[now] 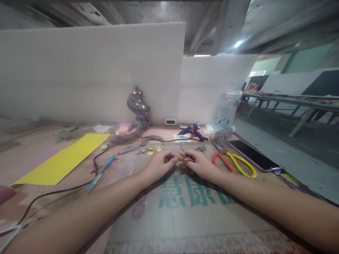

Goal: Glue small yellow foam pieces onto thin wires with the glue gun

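Note:
My left hand [161, 164] is closed in a pinch, thumb against fingertips, on a tiny yellow piece [177, 156]. Its exact shape is too small to make out. Close against it, my right hand [196, 163] grips a thin pointed metal tool [185, 155] whose tip points up and left; its kind is not clear. Several small yellow flowers [150, 153] lie on the board just left of my left hand. A bit of grey yarn [200, 149] rests behind my right hand.
Scissors with red and yellow handles [242, 165] and a phone [254, 155] lie at right. Behind stand a blue glue gun [192, 131], grey yarn [224, 135] and a plastic jug [226, 109]. Left are yellow paper [69, 155], a blue pen [101, 173] and a black cable [57, 191].

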The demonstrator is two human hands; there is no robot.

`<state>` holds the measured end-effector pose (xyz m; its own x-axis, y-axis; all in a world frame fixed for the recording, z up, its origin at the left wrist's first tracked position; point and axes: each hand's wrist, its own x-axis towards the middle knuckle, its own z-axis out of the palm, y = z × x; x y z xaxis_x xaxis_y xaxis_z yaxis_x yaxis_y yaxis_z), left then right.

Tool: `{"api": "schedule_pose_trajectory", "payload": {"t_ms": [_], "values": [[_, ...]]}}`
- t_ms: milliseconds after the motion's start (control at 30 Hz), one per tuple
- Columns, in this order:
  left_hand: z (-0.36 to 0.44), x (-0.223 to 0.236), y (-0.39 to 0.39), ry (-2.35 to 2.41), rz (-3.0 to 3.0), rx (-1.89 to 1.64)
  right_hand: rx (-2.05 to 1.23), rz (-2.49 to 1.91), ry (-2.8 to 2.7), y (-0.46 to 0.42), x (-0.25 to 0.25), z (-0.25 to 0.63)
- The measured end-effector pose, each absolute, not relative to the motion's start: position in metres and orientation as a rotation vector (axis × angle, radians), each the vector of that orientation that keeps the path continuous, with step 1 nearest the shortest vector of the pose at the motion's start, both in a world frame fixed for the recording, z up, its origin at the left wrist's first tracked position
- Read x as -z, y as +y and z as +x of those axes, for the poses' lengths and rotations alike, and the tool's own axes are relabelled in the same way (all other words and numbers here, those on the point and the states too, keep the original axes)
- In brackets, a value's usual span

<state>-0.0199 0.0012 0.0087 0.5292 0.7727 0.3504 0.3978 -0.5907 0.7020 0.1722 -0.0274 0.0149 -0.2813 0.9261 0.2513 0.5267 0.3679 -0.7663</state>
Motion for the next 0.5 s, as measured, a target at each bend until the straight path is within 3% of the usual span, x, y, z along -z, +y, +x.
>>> {"api": "schedule_pose_trajectory", "payload": {"t_ms": [500], "values": [[-0.0182, -0.0119, -0.0039, 0.975, 2.308, -0.901, -0.515, -1.195, -2.024, -0.0219, -0.0071, 0.1753]]}}
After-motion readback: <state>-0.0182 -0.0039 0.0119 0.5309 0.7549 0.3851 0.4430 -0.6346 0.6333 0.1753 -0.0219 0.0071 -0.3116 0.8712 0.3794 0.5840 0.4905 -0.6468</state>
